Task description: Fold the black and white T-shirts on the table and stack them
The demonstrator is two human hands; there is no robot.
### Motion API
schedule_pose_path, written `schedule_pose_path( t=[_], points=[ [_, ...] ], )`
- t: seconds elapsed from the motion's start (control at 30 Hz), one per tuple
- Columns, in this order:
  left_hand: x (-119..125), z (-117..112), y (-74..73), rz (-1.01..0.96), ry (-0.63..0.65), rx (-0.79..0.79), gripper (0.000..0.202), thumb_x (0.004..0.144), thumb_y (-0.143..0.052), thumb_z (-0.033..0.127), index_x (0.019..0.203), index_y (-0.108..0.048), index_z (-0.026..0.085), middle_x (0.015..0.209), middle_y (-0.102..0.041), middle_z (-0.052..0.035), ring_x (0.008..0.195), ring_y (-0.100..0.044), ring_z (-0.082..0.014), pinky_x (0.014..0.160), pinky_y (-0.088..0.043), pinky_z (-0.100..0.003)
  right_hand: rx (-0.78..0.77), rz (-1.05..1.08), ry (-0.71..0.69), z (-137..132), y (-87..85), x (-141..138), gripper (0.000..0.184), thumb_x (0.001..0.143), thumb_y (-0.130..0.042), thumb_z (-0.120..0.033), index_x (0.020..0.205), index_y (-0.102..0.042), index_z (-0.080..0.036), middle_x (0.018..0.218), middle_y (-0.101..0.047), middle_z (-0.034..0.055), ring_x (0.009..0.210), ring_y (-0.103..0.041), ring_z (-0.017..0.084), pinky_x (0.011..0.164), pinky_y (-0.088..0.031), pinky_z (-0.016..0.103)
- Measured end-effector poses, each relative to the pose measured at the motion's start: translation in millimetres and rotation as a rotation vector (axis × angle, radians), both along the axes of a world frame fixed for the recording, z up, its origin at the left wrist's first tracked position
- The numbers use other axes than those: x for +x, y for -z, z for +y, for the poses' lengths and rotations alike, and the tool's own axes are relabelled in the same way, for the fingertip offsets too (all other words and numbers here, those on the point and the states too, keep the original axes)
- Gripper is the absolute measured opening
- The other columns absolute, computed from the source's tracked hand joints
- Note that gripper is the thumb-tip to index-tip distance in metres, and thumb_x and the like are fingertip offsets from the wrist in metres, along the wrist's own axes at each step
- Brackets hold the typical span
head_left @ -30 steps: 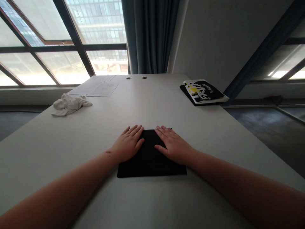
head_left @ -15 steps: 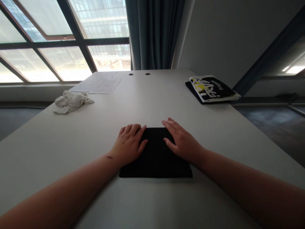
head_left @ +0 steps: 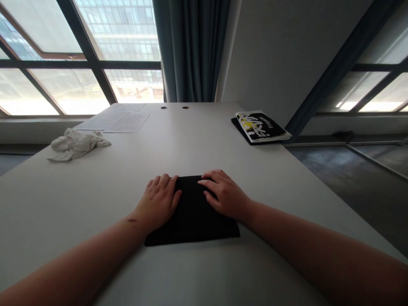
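Note:
A flat black rectangular item (head_left: 194, 216), perhaps folded fabric or a thin case, lies on the white table before me. My left hand (head_left: 157, 202) rests over its left edge, palm down, with the thumb apart on top and the fingertips near the far left corner. On the opposite side, my right hand (head_left: 225, 193) lies over the far right corner with fingers spread and slightly bent. Neither hand grips the item. Both hands cover parts of its side edges, while its near edge is fully visible.
A crumpled white cloth (head_left: 76, 144) sits at the left of the table (head_left: 178, 148). Printed papers (head_left: 127, 121) lie behind it. At the back right, a black, white and yellow printed packet (head_left: 263, 126) rests on a dark flat object (head_left: 239, 129). Two round holes are near the far edge.
The view has turned a little to the right, so the scene sits further left. My right hand's fingers have come down and bent over the item's far right corner. The left hand keeps its place.

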State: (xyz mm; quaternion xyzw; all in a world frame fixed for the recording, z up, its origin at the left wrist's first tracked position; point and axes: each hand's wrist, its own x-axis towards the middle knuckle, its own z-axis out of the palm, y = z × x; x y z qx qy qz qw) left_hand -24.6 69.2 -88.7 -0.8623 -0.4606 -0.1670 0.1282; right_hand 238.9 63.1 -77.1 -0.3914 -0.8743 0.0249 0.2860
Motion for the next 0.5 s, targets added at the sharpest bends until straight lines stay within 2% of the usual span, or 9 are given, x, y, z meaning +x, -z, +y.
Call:
schedule_pose_path(
  t=[0.13, 0.2, 0.27, 0.37, 0.5],
  points=[
    [-0.8, 2.3, 3.0, -0.03, 0.011, -0.06, 0.047, 0.106, -0.042, 0.037, 0.143, -0.058, 0.012, 0.118, -0.063, -0.0184, 0.107, -0.059, -0.0346, 0.099, -0.049, -0.052, -0.059, -0.066, 0.021, -1.7, -3.4, -2.3, 0.026, 0.097, -0.057, -0.02, 0.117, -0.073, -0.017, 0.115, -0.068, 0.0134, 0.109, -0.061, 0.028, 0.104, -0.052, 0.048],
    [-1.4, 4.3, 2.1, -0.043, 0.017, -0.115, 0.048, 0.105, -0.045, 0.039, 0.144, -0.058, 0.014, 0.123, -0.063, -0.0173, 0.11, -0.059, -0.0338, 0.101, -0.049, -0.051, -0.103, -0.111, 0.047, -1.4, -2.7, -2.6, 0.029, 0.097, -0.057, -0.022, 0.121, -0.072, -0.016, 0.119, -0.067, 0.0143, 0.11, -0.062, 0.029, 0.105, -0.051, 0.048],
    [-2.0, 6.9, 0.4, -0.057, 0.011, -0.162, 0.049, 0.104, -0.047, 0.041, 0.146, -0.058, 0.017, 0.133, -0.062, -0.0168, 0.119, -0.058, -0.0341, 0.105, -0.047, -0.052, -0.14, -0.136, 0.081, 0.0, -0.2, -1.9, 0.037, 0.099, -0.056, -0.026, 0.132, -0.069, -0.016, 0.133, -0.064, 0.0166, 0.123, -0.059, 0.031, 0.113, -0.047, 0.051],
    [-2.9, 11.1, -2.7, -0.059, 0.009, -0.234, 0.051, 0.105, -0.046, 0.041, 0.149, -0.056, 0.019, 0.146, -0.059, -0.0155, 0.133, -0.054, -0.0341, 0.112, -0.043, -0.054, -0.216, -0.164, 0.099, 4.1, 5.4, 0.5, 0.052, 0.102, -0.052, -0.031, 0.15, -0.057, -0.015, 0.153, -0.055, 0.0185, 0.145, -0.048, 0.032, 0.125, -0.035, 0.054],
    [-2.2, 11.3, -7.4, -0.025, -0.008, -0.288, 0.052, 0.106, -0.044, 0.041, 0.153, -0.054, 0.02, 0.15, -0.059, -0.014, 0.14, -0.052, -0.0328, 0.116, -0.04, -0.054, -0.285, -0.19, 0.097, 9.7, 11.4, 3.7, 0.058, 0.104, -0.049, -0.035, 0.158, -0.049, -0.014, 0.161, -0.048, 0.0175, 0.153, -0.04, 0.03, 0.13, -0.029, 0.052]
  ],
)
